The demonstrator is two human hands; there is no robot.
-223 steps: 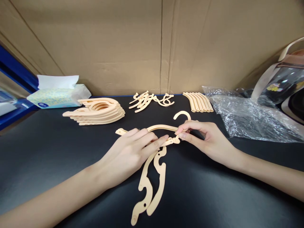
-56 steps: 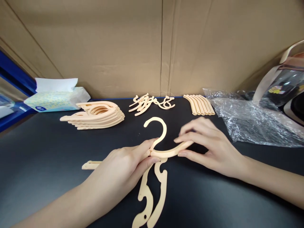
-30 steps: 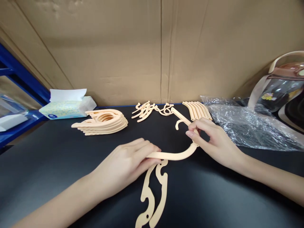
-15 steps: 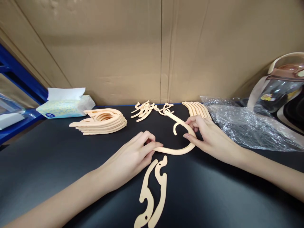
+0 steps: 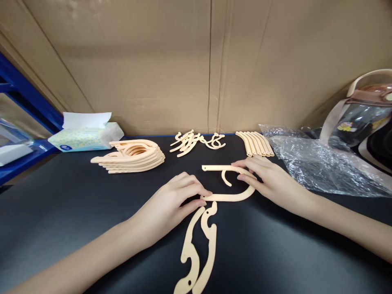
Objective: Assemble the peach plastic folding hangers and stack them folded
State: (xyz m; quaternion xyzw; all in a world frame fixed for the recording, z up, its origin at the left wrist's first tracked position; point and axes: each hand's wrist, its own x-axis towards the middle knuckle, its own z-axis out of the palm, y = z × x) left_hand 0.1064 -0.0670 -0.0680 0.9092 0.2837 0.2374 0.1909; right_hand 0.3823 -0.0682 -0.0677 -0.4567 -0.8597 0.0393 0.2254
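A cream plastic folding hanger (image 5: 230, 197) lies folded on the black table top (image 5: 61, 212), its hook tucked inside the bend. My left hand (image 5: 171, 202) pinches the end of its near arm with thumb and fingers. My right hand (image 5: 269, 181) rests on the bend and the far arm, fingers closed over it. Just below the hanger two loose cream wavy hanger pieces (image 5: 199, 249) lie side by side, pointing toward me.
A stack of folded hangers (image 5: 131, 156) sits at the back left beside a tissue pack (image 5: 87, 132). Small hook parts (image 5: 197, 142) and a row of curved arms (image 5: 255, 143) line the back. Crumpled clear plastic (image 5: 318, 163) and a helmet (image 5: 364, 118) are at right. Cardboard (image 5: 196, 65) walls the back.
The hanger's far arm has been swung down from pointing up and away to lying flat and folded over the near arm. My right hand lowered with it; my left stayed on the near arm's end.
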